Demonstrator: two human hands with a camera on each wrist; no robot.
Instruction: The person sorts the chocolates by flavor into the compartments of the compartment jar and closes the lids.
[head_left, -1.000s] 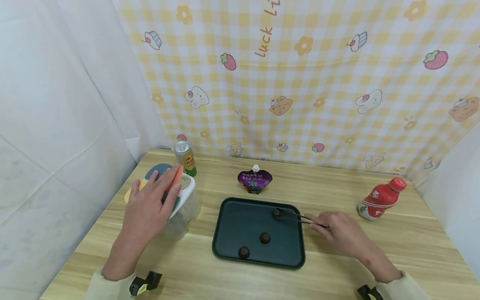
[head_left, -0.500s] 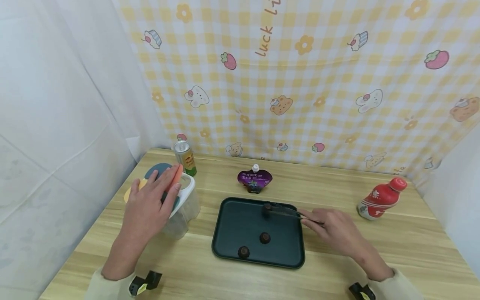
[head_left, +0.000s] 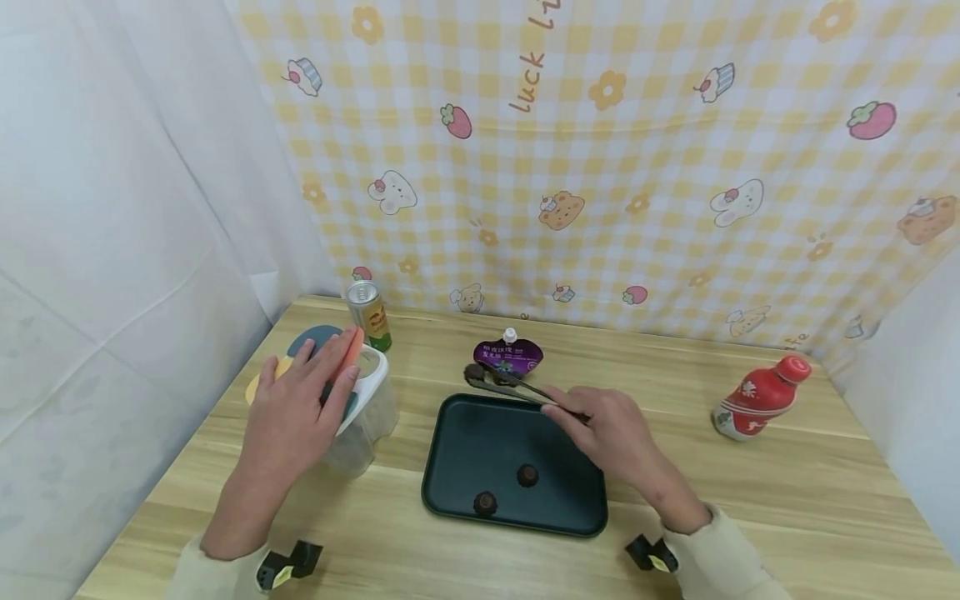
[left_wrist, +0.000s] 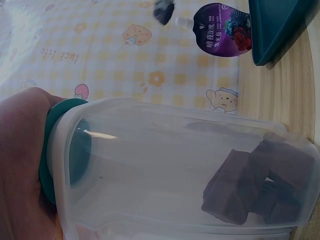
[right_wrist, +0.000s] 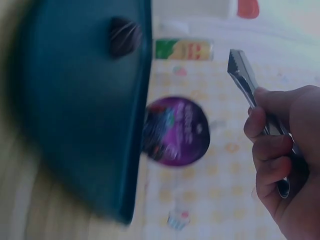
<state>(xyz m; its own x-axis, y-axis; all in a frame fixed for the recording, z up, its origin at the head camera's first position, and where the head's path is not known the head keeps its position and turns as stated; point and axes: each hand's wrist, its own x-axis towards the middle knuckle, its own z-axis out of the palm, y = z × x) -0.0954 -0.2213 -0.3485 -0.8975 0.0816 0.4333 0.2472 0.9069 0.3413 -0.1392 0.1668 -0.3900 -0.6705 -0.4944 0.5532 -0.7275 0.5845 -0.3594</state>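
My left hand (head_left: 300, 408) rests on the multicoloured lid of a clear plastic container (head_left: 358, 446), fingers spread beside a raised orange flap (head_left: 352, 350). Several dark chocolate pieces (left_wrist: 235, 187) lie inside the container in the left wrist view. In my right hand (head_left: 611, 433) are metal tongs (head_left: 517, 392), squeezed around a dark chocolate (head_left: 474, 373) above the tray's far edge. Two more chocolates, one nearer the middle (head_left: 528, 475) and one at the near edge (head_left: 485, 502), sit on the dark green tray (head_left: 442, 450). The right wrist view hides the held chocolate.
A purple spouted pouch (head_left: 525, 354) stands behind the tray, partly covered by the tongs. Behind the container is a drink can (head_left: 369, 317). A red bottle (head_left: 761, 400) stands at the right of the wooden table (head_left: 825, 500), with a checked curtain (head_left: 637, 167) behind.
My right hand has lifted a chocolate off the tray with the tongs and carried it left and up, in front of the pouch. The left hand stays on the lid.
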